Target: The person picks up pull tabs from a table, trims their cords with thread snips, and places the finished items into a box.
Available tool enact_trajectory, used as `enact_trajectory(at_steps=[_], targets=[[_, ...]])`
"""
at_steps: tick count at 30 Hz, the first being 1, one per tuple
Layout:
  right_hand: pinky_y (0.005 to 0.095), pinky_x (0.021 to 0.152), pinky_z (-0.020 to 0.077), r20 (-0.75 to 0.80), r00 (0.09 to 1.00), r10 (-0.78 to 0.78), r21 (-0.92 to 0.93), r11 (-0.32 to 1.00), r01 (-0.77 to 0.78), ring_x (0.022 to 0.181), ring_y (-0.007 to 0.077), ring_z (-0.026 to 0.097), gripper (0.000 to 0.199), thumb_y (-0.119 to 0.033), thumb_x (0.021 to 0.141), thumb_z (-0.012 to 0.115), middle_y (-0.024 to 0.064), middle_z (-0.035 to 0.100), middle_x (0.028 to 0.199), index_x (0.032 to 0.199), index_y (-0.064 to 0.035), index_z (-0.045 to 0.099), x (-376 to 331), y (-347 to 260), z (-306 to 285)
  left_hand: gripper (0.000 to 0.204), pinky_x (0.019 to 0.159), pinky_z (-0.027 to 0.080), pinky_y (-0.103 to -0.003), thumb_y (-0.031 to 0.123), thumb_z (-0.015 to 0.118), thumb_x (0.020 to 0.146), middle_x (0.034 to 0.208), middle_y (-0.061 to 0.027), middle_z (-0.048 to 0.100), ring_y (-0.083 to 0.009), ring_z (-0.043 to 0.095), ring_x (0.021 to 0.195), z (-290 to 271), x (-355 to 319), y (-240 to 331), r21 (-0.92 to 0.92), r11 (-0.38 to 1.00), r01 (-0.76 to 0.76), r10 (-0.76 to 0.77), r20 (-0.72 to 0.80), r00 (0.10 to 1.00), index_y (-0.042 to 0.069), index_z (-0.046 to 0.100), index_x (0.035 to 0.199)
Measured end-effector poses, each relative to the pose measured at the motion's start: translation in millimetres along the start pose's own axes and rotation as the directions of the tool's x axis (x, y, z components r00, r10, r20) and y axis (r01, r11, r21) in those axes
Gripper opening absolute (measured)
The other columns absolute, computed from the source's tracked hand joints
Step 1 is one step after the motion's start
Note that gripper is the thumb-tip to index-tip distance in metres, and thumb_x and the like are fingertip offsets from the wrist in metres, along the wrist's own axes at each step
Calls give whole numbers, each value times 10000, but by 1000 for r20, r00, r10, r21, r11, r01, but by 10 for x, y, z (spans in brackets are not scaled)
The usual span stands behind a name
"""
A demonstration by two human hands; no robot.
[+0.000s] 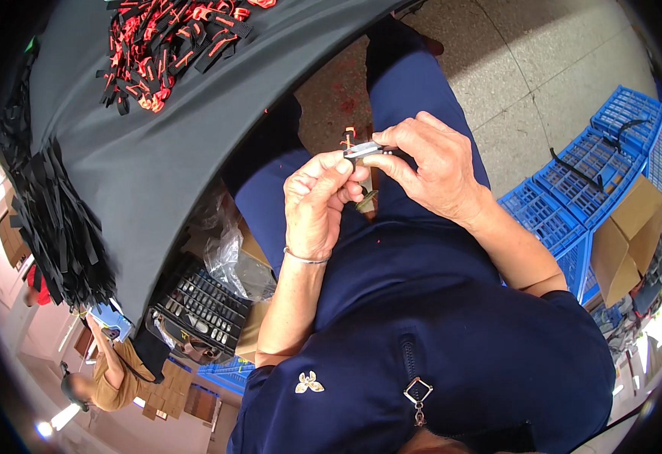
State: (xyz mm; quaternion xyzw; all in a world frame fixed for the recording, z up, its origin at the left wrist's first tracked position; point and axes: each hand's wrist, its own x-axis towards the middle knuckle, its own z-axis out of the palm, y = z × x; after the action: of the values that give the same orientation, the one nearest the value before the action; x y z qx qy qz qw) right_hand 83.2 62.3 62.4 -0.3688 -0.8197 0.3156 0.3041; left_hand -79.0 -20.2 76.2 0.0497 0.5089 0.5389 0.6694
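Observation:
Above my lap, both hands meet around small thread snips (362, 150) with silver blades and a dark handle. My right hand (440, 170) is closed, with thumb and fingers pinching the handle end. A short black strap piece with orange thread (349, 138) is pinched by my left hand (317, 198), and its end sticks up beside the blades. The rest of that piece is hidden by my fingers. Just below my left fingertips hangs a small greenish thing (366, 200) that I cannot make out.
A black-covered table (195, 121) bears a heap of black-and-orange strap pieces (168, 49). Black straps (62, 219) hang at its left edge. Blue crates (573, 181) and a cardboard box (626, 242) stand right. Another person (115, 367) works at the lower left.

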Motion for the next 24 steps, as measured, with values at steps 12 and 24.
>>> enact_trajectory(at_steps=[12,24], targets=[[302,497,441,19,999,46,-2,999,-46,563,202,534,156,-192,727,726,3,589,679,768,-100,607,21,50,21,156,583,488,-210,90,594,875,786,-89,660,-93,571,600,-35,17,-23,19,1000,-2,2,-38,999,-24,636,974],[339,593,485,64,885,460,220,859,-462,670,290,636,89,-82,755,614,136,633,734,840,-59,601,204,90,266,130,567,478,-210,64,602,861,753,-86,661,-88,570,588,-67,-127,52,225,974,-28,58,-126,990,-29,645,941]])
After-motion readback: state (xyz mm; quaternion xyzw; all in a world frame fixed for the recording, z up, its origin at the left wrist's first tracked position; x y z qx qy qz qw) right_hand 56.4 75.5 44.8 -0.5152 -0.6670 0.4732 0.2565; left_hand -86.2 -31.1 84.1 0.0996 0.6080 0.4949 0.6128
